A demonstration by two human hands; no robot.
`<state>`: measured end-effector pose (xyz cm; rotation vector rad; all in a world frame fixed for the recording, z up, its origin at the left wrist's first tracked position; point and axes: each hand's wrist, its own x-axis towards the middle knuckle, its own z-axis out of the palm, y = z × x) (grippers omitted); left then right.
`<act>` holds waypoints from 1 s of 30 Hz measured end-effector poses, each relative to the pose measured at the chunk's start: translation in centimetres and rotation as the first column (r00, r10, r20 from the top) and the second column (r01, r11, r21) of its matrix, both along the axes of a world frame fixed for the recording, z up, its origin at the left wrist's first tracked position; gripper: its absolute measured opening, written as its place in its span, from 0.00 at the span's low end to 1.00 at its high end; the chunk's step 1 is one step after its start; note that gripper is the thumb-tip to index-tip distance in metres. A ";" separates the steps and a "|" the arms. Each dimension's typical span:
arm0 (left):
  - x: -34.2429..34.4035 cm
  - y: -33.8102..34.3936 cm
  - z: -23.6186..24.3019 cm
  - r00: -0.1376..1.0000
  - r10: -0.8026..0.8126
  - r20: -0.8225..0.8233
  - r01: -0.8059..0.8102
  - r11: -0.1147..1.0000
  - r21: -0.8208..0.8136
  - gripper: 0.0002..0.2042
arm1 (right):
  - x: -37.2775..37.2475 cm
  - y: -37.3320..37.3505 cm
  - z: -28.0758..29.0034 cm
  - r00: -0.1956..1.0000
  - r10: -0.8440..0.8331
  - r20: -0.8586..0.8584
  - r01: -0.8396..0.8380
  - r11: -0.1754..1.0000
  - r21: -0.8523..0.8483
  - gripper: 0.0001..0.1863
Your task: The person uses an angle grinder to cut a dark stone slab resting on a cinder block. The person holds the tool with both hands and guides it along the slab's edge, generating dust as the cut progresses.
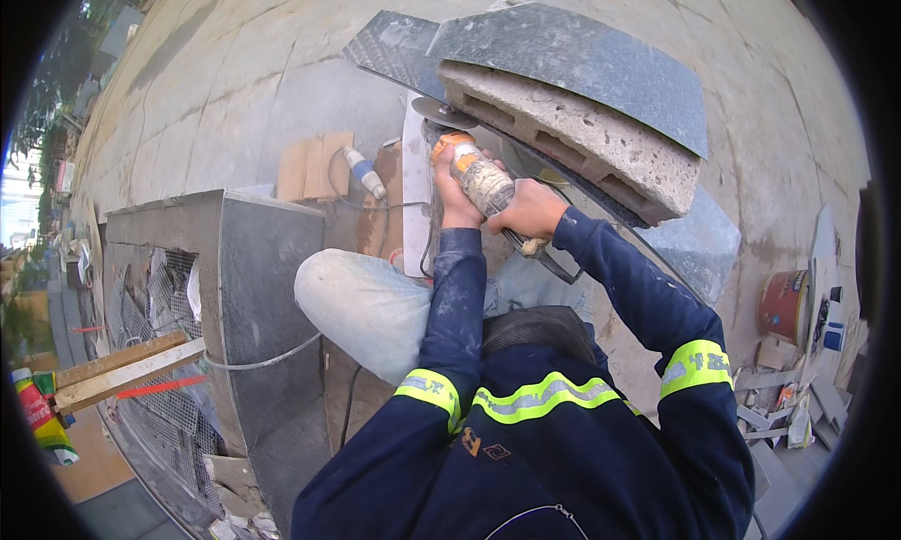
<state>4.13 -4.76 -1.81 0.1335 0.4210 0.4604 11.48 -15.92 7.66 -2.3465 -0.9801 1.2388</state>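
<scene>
Both my hands are wrapped round an angle grinder (pixel 483 179), its body orange at the front and dust-covered behind. My left hand (pixel 454 197) grips it near the orange head, while my right hand (pixel 531 210) holds the rear of the body. The flat cutting disc (pixel 445 115) lies close to the lower edge of a grey stone slab (pixel 389 52); whether it touches is unclear. On that slab rests a hollow concrete block (pixel 572 132), topped by another grey slab (pixel 572 61). A white strip (pixel 414 179) is beside my left hand.
A cable plug connector (pixel 364 172) lies by brown cardboard (pixel 314 165). To the left stands a dark stone-faced box structure (pixel 272 305) with wooden battens (pixel 131 371) across wire mesh. A red bucket (pixel 784 305) and stone offcuts are at right. Cords run near my knee.
</scene>
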 end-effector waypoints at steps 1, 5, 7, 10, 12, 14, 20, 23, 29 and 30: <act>0.1 0.3 -0.2 1.000 0.001 -0.001 -0.001 1.000 0.014 0.26 | 0.1 0.2 0.0 1.000 0.002 0.005 -0.002 1.000 -0.005 0.36; 0.5 1.1 -0.7 0.999 -0.025 -0.028 0.025 1.000 -0.018 0.27 | 0.4 1.0 -0.7 1.000 -0.013 0.003 0.013 1.000 -0.014 0.36; 0.7 1.2 -0.8 0.999 -0.016 -0.052 0.016 1.000 0.001 0.27 | 0.5 1.1 -0.9 1.000 -0.010 0.000 0.010 1.000 -0.023 0.36; 0.5 1.0 -0.7 0.997 -0.009 -0.076 0.009 1.000 0.006 0.27 | 0.3 0.7 -0.6 1.000 -0.001 -0.006 0.001 1.000 -0.013 0.37; 0.2 0.5 -0.5 0.999 -0.028 -0.026 0.028 1.000 -0.015 0.27 | 0.0 0.3 -0.1 1.000 -0.003 -0.007 0.003 1.000 -0.018 0.38; -0.1 0.0 0.0 1.000 -0.026 0.001 0.026 0.999 -0.024 0.26 | -0.2 -0.1 0.0 1.000 0.002 0.004 -0.002 1.000 -0.011 0.38; -0.7 -1.5 0.2 0.999 -0.027 0.019 0.027 0.999 -0.033 0.25 | -0.9 -1.9 0.0 0.999 0.002 0.043 -0.003 0.999 0.042 0.37; -0.9 -2.1 0.5 0.998 -0.051 0.047 0.055 0.996 -0.070 0.25 | -1.1 -2.4 -0.1 0.999 0.003 0.051 -0.005 0.999 0.033 0.37; -1.2 -3.1 0.6 0.999 -0.033 0.014 0.034 0.999 -0.024 0.24 | -1.6 -3.5 0.2 0.999 -0.014 0.045 0.013 1.000 0.024 0.36; -1.3 -3.3 0.8 0.999 -0.043 0.010 0.043 0.999 -0.017 0.25 | -1.7 -3.7 0.3 0.999 -0.011 0.048 0.010 0.999 0.032 0.36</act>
